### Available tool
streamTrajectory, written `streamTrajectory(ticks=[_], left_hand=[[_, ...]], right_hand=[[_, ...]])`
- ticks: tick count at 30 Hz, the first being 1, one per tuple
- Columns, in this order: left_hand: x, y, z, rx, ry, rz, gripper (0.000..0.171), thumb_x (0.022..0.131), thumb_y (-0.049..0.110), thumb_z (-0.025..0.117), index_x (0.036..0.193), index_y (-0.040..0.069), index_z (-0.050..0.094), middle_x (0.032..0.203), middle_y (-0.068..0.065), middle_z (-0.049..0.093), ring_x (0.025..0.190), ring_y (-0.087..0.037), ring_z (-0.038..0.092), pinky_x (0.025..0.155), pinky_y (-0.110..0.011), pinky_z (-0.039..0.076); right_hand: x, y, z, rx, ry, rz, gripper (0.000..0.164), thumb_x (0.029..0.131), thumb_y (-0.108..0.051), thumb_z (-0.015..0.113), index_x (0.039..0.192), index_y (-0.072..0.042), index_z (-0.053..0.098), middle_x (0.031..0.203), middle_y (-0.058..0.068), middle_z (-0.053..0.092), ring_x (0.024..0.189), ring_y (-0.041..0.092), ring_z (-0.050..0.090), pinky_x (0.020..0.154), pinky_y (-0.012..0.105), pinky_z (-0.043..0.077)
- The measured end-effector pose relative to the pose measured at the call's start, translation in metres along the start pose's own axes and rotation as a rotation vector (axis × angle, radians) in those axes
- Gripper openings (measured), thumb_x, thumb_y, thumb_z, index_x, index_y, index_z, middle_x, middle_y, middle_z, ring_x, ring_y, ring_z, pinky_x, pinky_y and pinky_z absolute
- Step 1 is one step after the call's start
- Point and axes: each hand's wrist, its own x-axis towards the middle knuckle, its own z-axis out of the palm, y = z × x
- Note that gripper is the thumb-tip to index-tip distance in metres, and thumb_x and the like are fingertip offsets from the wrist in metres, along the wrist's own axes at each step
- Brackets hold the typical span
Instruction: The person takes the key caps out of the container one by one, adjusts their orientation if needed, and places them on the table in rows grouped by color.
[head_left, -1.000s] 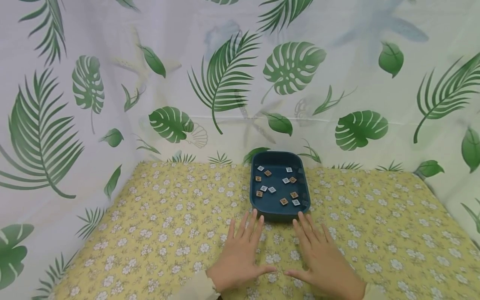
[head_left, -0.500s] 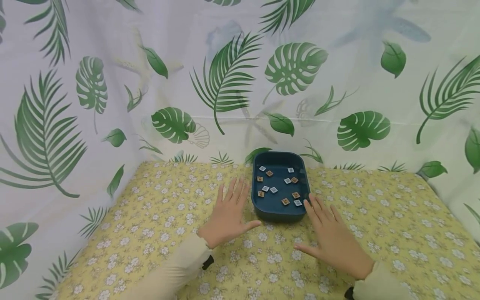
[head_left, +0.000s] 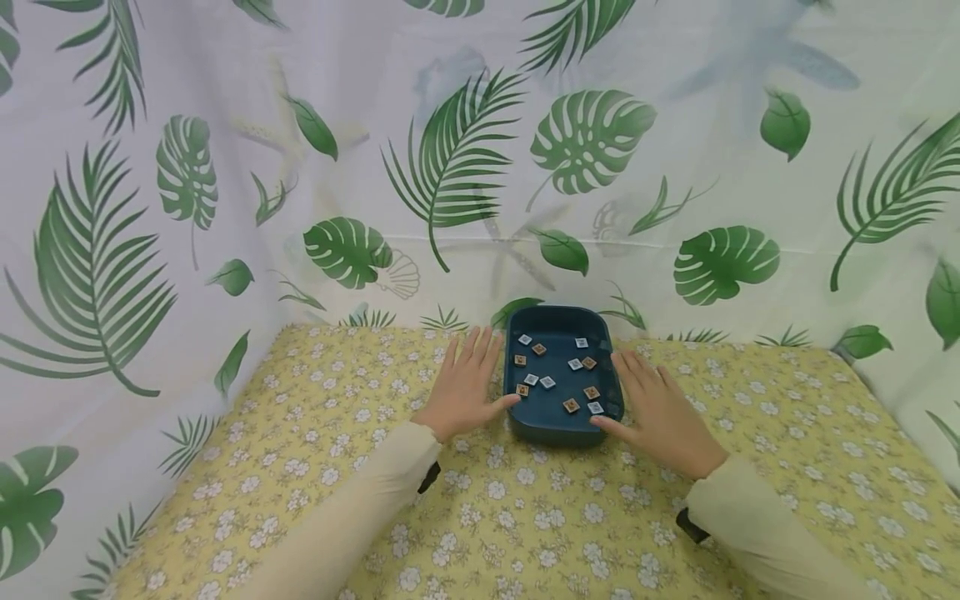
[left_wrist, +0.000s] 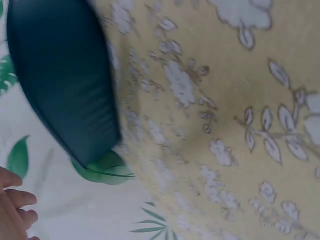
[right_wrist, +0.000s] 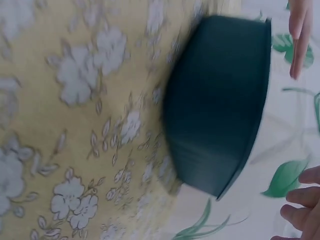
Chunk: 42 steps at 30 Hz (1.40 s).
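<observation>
— Two hands, one on each side of it. My left hand (head_left: 465, 387) lies flat on the worktop (head_left: 300, 467) just left of the tray (head_left: 561, 429), fingers straight and spread, thumb touching its near left corner. My right hand (head_left: 660, 408) lies the same way on the right, thumb against the near right corner.

— Gripping it?

— No. Fingers of both hands are stretched out and relaxed, curled around nothing.

— What does the tray look like?

— Dark teal, rectangular with rounded corners, smooth raised walls. The left wrist view shows its outer wall (left_wrist: 60, 85) as plain and glossy; the right wrist view shows the same (right_wrist: 220, 110), blurred.

— Anything in it?

— About eleven small square tiles (head_left: 570, 405) scattered over its floor, some brown, some pale with a dark mark. They are too small to read.

— Where does it sit?

— At the far edge of the worktop, on the yellow floral cloth, right up against the leaf-print curtain (head_left: 450, 167) behind.
</observation>
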Motion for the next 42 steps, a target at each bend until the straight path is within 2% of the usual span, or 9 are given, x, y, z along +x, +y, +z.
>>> streamTrajectory(ticks=[6, 11, 18, 21, 25, 29, 36, 42], left_hand=[[0.018, -0.002, 0.011, 0.021, -0.025, -0.061, 0.083, 0.092, 0.06, 0.04, 0.151, 0.007, 0.016, 0.158, -0.012, 0.014, 0.147, -0.027, 0.009, 0.118, -0.046, 0.009], [0.029, -0.003, 0.02, 0.04, 0.003, -0.07, 0.077, 0.093, 0.056, 0.04, 0.148, 0.005, 0.026, 0.153, -0.014, 0.029, 0.145, -0.03, 0.02, 0.117, -0.046, 0.017], [0.031, -0.004, 0.032, 0.07, 0.02, -0.098, 0.063, 0.092, 0.05, 0.047, 0.137, 0.006, 0.045, 0.141, -0.012, 0.047, 0.139, -0.031, 0.034, 0.115, -0.046, 0.022], [0.029, -0.003, 0.036, 0.059, 0.045, -0.095, 0.054, 0.092, 0.049, 0.047, 0.127, 0.008, 0.054, 0.129, -0.01, 0.056, 0.129, -0.029, 0.046, 0.11, -0.045, 0.031], [0.028, -0.002, 0.04, 0.076, 0.085, -0.076, 0.047, 0.093, 0.051, 0.045, 0.114, 0.011, 0.059, 0.111, -0.006, 0.063, 0.105, -0.024, 0.058, 0.095, -0.041, 0.043], [0.028, 0.0, 0.042, 0.118, 0.087, -0.064, 0.05, 0.093, 0.055, 0.042, 0.115, 0.013, 0.058, 0.106, -0.005, 0.063, 0.097, -0.022, 0.059, 0.088, -0.039, 0.046], [0.03, 0.003, 0.037, 0.098, 0.01, -0.097, 0.042, 0.093, 0.047, 0.046, 0.118, 0.014, 0.054, 0.106, -0.006, 0.063, 0.095, -0.023, 0.058, 0.087, -0.039, 0.046], [0.032, 0.005, 0.035, 0.103, -0.005, -0.107, 0.036, 0.091, 0.042, 0.048, 0.115, 0.016, 0.054, 0.101, -0.006, 0.064, 0.09, -0.023, 0.057, 0.082, -0.038, 0.045]], right_hand=[[0.016, 0.014, 0.008, 0.04, -0.043, 0.055, 0.091, 0.089, -0.055, 0.051, 0.149, 0.003, 0.014, 0.154, 0.026, 0.016, 0.142, 0.042, 0.018, 0.111, 0.061, 0.015], [0.024, 0.021, 0.015, 0.055, -0.072, 0.09, 0.089, 0.09, -0.049, 0.054, 0.149, 0.003, 0.013, 0.154, 0.027, 0.015, 0.141, 0.043, 0.018, 0.11, 0.062, 0.013], [0.028, 0.025, 0.026, 0.072, -0.115, 0.124, 0.088, 0.09, -0.052, 0.052, 0.147, 0.005, 0.017, 0.153, 0.028, 0.016, 0.141, 0.043, 0.017, 0.11, 0.062, 0.013], [0.029, 0.026, 0.029, 0.063, -0.118, 0.13, 0.088, 0.09, -0.052, 0.051, 0.147, 0.006, 0.018, 0.153, 0.028, 0.018, 0.141, 0.044, 0.018, 0.11, 0.062, 0.014], [0.029, 0.028, 0.033, 0.05, -0.111, 0.125, 0.088, 0.09, -0.052, 0.052, 0.147, 0.006, 0.02, 0.152, 0.028, 0.02, 0.14, 0.044, 0.02, 0.11, 0.062, 0.015], [0.029, 0.028, 0.036, 0.065, -0.114, 0.117, 0.088, 0.089, -0.054, 0.051, 0.146, 0.006, 0.021, 0.152, 0.028, 0.019, 0.14, 0.045, 0.02, 0.11, 0.062, 0.016], [0.03, 0.028, 0.037, 0.075, -0.115, 0.11, 0.087, 0.09, -0.055, 0.05, 0.146, 0.006, 0.022, 0.152, 0.028, 0.021, 0.14, 0.045, 0.021, 0.109, 0.062, 0.017], [0.038, 0.027, 0.023, 0.1, -0.119, 0.1, 0.085, 0.09, -0.05, 0.053, 0.146, 0.006, 0.022, 0.151, 0.029, 0.023, 0.137, 0.046, 0.026, 0.108, 0.061, 0.021]])
